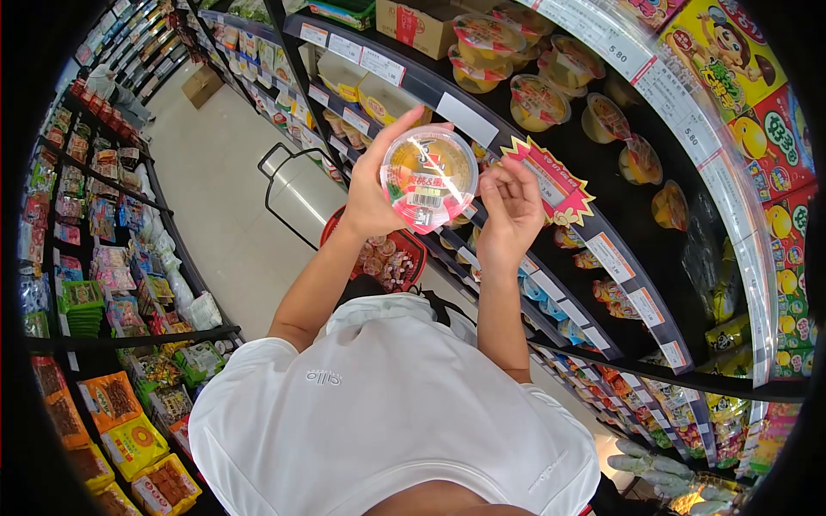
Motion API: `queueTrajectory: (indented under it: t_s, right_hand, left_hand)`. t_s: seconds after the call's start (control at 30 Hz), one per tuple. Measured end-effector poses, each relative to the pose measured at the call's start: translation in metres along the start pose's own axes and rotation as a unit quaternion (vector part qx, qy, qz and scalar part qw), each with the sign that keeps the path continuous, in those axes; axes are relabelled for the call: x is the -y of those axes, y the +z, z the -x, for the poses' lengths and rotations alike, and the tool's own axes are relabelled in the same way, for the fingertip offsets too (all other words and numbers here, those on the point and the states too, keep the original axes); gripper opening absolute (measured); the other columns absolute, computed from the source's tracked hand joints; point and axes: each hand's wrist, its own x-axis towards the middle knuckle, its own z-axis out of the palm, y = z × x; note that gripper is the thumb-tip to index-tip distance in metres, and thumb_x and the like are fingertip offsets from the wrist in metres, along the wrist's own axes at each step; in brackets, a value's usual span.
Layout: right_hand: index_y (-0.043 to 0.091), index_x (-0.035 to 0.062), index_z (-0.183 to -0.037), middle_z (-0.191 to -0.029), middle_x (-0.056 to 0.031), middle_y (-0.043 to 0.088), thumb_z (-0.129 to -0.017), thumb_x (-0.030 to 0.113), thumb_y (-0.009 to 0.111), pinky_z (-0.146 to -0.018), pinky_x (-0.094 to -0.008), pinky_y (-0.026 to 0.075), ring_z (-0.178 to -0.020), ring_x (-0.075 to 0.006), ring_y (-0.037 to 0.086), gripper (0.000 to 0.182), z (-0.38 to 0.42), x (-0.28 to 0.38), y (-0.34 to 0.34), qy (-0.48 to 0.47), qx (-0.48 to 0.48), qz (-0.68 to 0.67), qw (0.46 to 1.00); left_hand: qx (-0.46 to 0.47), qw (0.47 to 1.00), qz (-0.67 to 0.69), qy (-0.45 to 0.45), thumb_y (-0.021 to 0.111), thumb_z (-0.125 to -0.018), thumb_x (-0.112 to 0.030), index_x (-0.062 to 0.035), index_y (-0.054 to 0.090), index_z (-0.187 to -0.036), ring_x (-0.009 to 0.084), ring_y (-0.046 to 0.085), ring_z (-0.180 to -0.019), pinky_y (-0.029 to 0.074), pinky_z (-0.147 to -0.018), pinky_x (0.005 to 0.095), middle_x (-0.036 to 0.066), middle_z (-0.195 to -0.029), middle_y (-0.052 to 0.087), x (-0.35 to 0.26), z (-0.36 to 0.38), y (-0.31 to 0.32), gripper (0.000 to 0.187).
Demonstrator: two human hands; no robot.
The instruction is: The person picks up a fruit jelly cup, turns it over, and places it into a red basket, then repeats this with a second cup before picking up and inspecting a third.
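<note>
Head view shows your two hands and one fruit cup [428, 178]. Your left hand [374, 185] clamps the cup at its 9 o'clock; your right hand [509, 206], loosely curled, touches it at 3 o'clock.

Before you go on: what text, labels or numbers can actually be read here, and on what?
"5.80": white price tag on the curved top shelf rail.
"5.80": second white price tag further along that rail.
Round clear plastic fruit cup lid label and barcode: too blurred.
White shirt logo: unreadable.

Label print on the fruit cup [428, 176], too small to read.
</note>
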Motion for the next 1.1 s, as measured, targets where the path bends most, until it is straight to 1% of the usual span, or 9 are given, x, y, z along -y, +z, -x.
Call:
queueTrajectory:
  t_s: [0.07, 0.4, 0.5, 0.57, 0.7, 0.77, 0.97, 1.1]
  right_hand:
    - [0.053, -0.0034, -0.117, -0.092, -0.0093, 0.062, -0.085, -0.011, 0.062, -0.075, -0.0257, 0.052, -0.085, -0.013, 0.061, 0.034, 0.0002, -0.0022, -0.0019, -0.006, -0.001, 0.008, 1.0]
    - [0.048, -0.0016, -0.117, -0.091, -0.0109, 0.063, -0.084, -0.012, 0.062, -0.07, -0.0232, 0.049, -0.08, -0.0123, 0.06, 0.037, 0.0016, -0.0048, -0.0044, 0.004, 0.0, -0.01, 1.0]
    - [0.047, -0.0004, -0.117, -0.091, -0.0115, 0.063, -0.083, -0.013, 0.063, -0.069, -0.0231, 0.049, -0.08, -0.0125, 0.06, 0.04, 0.0019, -0.0051, -0.0037, -0.006, -0.002, -0.015, 1.0]
    - [0.046, 0.0009, -0.117, -0.092, -0.0118, 0.063, -0.082, -0.014, 0.063, -0.069, -0.0231, 0.049, -0.079, -0.0129, 0.06, 0.042, 0.002, -0.0055, -0.0029, -0.018, -0.003, -0.031, 0.999]
    - [0.044, 0.0021, -0.117, -0.092, -0.0127, 0.063, -0.082, -0.014, 0.063, -0.069, -0.0231, 0.048, -0.079, -0.0132, 0.06, 0.043, 0.0021, -0.006, -0.0039, -0.038, 0.005, -0.048, 0.998]
    - [0.043, 0.0026, -0.118, -0.092, -0.0138, 0.063, -0.082, -0.014, 0.063, -0.068, -0.0232, 0.048, -0.078, -0.0134, 0.06, 0.044, 0.0022, -0.0038, -0.0027, -0.054, 0.011, -0.056, 0.997]
    - [0.042, 0.0031, -0.119, -0.092, -0.0149, 0.063, -0.083, -0.014, 0.063, -0.066, -0.0231, 0.047, -0.078, -0.0137, 0.059, 0.045, 0.0017, -0.0011, -0.0004, -0.082, 0.027, -0.078, 0.993]
    - [0.041, 0.0036, -0.119, -0.092, -0.0151, 0.063, -0.082, -0.014, 0.063, -0.065, -0.0232, 0.046, -0.077, -0.0138, 0.059, 0.046, 0.0021, 0.0003, -0.0004, -0.085, 0.032, -0.089, 0.992]
  left_hand:
    - [0.004, 1.0, -0.006, 0.005, 0.091, -0.057, -0.008, 0.0044, 0.029, -0.145, 0.0255, 0.057, -0.12, 0.045, -0.103, 0.0374, 0.024, -0.133, 0.053, 0.0011, 0.0003, -0.0008, 0.109]
    - [0.004, 1.0, 0.008, -0.007, 0.091, -0.057, -0.008, 0.0036, 0.028, -0.146, 0.0257, 0.056, -0.121, 0.045, -0.103, 0.0372, 0.024, -0.133, 0.053, 0.0044, 0.0017, -0.0025, 0.11]
    - [0.005, 1.0, 0.007, -0.006, 0.091, -0.057, -0.008, 0.0035, 0.028, -0.146, 0.0257, 0.056, -0.121, 0.045, -0.103, 0.0372, 0.024, -0.133, 0.053, 0.0047, 0.0016, -0.0031, 0.11]
    - [0.012, 1.0, 0.005, 0.001, 0.092, -0.055, -0.007, 0.0019, 0.028, -0.147, 0.0224, 0.057, -0.119, 0.046, -0.1, 0.035, 0.02, -0.135, 0.054, 0.0054, 0.0017, -0.0037, 0.112]
    - [0.013, 1.0, 0.001, 0.008, 0.092, -0.055, -0.007, 0.0019, 0.029, -0.147, 0.0225, 0.057, -0.119, 0.046, -0.1, 0.0349, 0.02, -0.134, 0.054, 0.0058, 0.0015, -0.0042, 0.112]
    - [0.013, 1.0, -0.004, 0.005, 0.091, -0.057, -0.008, 0.0034, 0.028, -0.146, 0.0259, 0.056, -0.121, 0.045, -0.103, 0.0373, 0.025, -0.133, 0.053, 0.0048, 0.001, -0.0043, 0.109]
    - [0.013, 1.0, -0.005, 0.008, 0.091, -0.057, -0.007, 0.0035, 0.028, -0.146, 0.0257, 0.056, -0.121, 0.045, -0.103, 0.0371, 0.024, -0.133, 0.053, 0.0058, 0.0009, -0.0044, 0.109]
    - [0.012, 1.0, 0.009, 0.0, 0.091, -0.057, -0.007, 0.0035, 0.029, -0.146, 0.0256, 0.056, -0.121, 0.045, -0.103, 0.0371, 0.024, -0.134, 0.053, 0.0056, 0.0013, -0.0035, 0.109]
